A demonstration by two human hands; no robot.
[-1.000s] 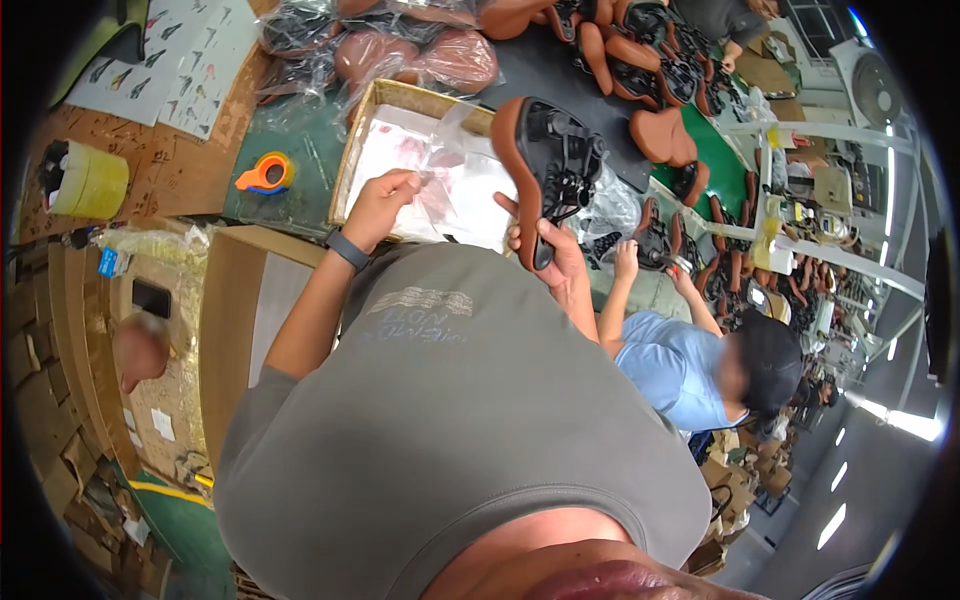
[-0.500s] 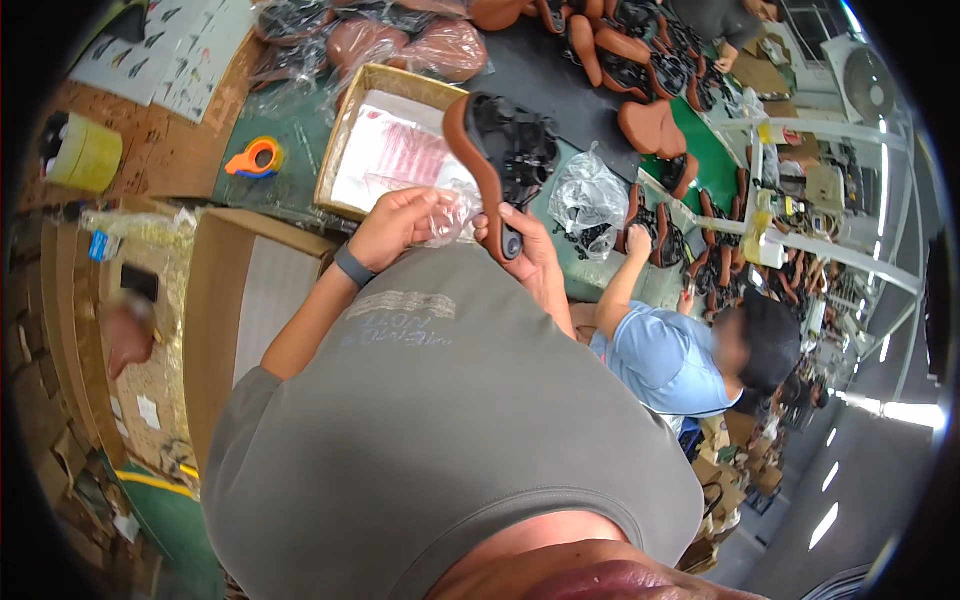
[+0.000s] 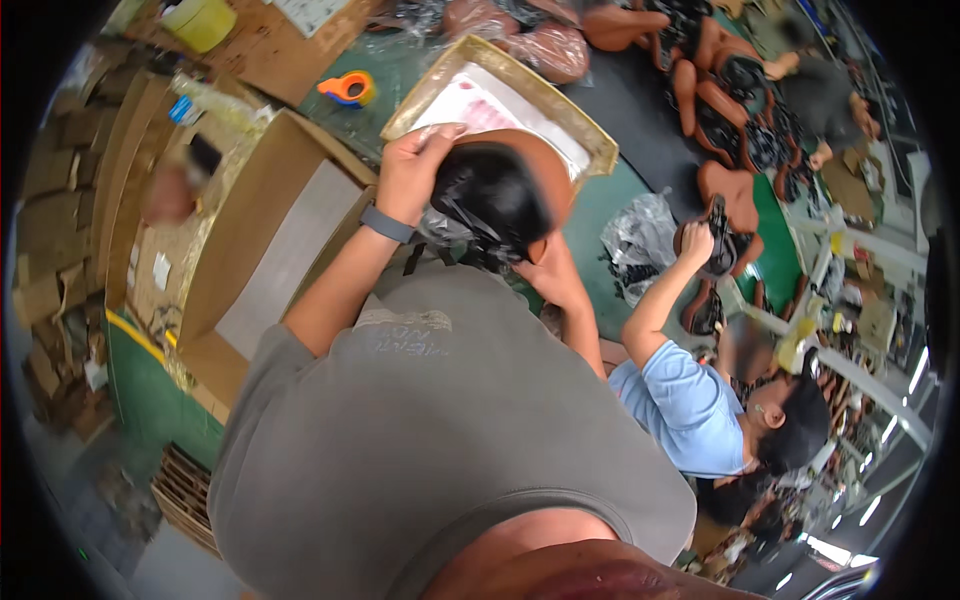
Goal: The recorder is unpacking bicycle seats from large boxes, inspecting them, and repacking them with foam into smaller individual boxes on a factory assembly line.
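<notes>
A brown bicycle saddle (image 3: 545, 165) with a black underside is in front of my chest, underside turned toward me and smeared by motion. At its wide end, my left hand (image 3: 415, 175) is closed with thumb and fingers at the rim. My right hand (image 3: 556, 275) is closed around the lower, narrow end, its fingers partly hidden by the saddle. Some clear plastic film shows below my left hand, against the saddle's dark underside. Behind the saddle stands a shallow cardboard tray (image 3: 598, 150) with white and red printed sheets in it.
An orange tape ring (image 3: 350, 89) lies left of the tray. A large open carton (image 3: 270, 250) stands at my left. Crumpled clear bags (image 3: 640, 240) lie on the green table to the right. Further right, a co-worker in blue (image 3: 690, 405) handles another saddle. Several saddles (image 3: 725, 110) are piled beyond.
The saddle has swung round, its wide end now nearer my left hand. My left hand has gone from the clear bag up to the saddle's rim. My view has turned.
</notes>
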